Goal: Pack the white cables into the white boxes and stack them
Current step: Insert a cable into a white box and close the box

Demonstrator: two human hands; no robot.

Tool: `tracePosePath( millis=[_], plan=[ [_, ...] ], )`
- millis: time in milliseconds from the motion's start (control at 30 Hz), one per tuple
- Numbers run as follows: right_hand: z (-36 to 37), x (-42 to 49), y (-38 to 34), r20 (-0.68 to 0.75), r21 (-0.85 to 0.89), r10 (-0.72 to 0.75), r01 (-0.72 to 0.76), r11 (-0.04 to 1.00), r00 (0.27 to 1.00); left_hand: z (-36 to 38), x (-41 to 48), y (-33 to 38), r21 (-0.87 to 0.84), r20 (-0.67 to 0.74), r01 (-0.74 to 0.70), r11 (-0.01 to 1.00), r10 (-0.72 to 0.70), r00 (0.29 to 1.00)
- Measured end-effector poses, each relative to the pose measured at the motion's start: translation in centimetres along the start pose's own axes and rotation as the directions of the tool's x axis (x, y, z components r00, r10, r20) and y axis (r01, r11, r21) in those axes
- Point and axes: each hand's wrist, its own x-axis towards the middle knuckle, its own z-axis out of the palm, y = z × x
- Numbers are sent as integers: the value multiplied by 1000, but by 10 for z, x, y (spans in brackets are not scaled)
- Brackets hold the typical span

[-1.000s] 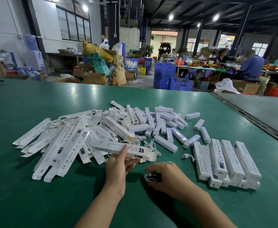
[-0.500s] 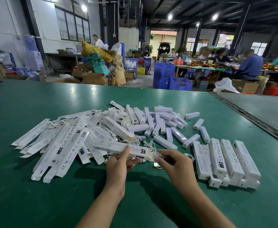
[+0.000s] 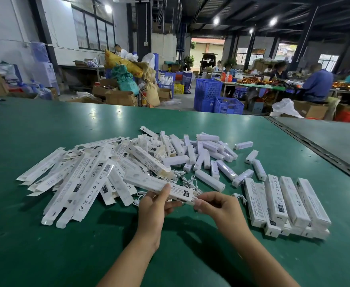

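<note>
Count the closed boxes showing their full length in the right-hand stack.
4, side by side: leftmost box, second, third, rightmost. Box ends beneath them suggest more, mostly hidden.

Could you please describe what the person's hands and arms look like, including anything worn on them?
Both the left hand and right hand are bare: no gloves, rings or visible markings. The left forearm and right forearm are bare too, with no sleeves, watch or bracelet in view.

RoHS, CE, FC on flat box (image 3: 87, 184), possibly SMART SENSOR LAMP
</note>
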Motion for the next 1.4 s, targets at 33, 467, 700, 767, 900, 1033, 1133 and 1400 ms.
tracePosePath(
  millis=[33, 467, 700, 767, 900, 1033, 1133, 1400],
  plan=[
    [0, 0, 0, 17, 57, 16, -17, 998, 1000, 0, 0, 0, 2, -5, -5, 1000, 5, 1000],
    [1, 0, -3, -25, 280, 55, -46, 959, 998, -1, 2, -2, -3, -3, 0, 1000, 0, 1000],
    [1, 0, -1, 6, 321, 77, -75, 944, 997, -2, 2, 0, -52, 60, 41, 998, -38, 997],
    [2, 0, -2, 11, 313, 82, -81, 946, 997, -2, 1, 0, -60, 95, 60, 996, -54, 994],
    [2, -1, -3, 19, 285, 78, -80, 955, 997, -2, 1, 0, -63, 106, 62, 996, -55, 993],
    [3, 0, -1, 27, 247, 79, -83, 965, 997, -1, 2, -1, -49, 81, 52, 997, -48, 996],
    [3, 1, 2, 11, 248, 93, -92, 964, 996, 0, 2, -2, -16, 68, 35, 999, -33, 997],
    [5, 2, 7, 31, 327, 105, -109, 939, 994, 1, 2, -4, 22, 48, -7, 1000, 5, 999]
  ],
)
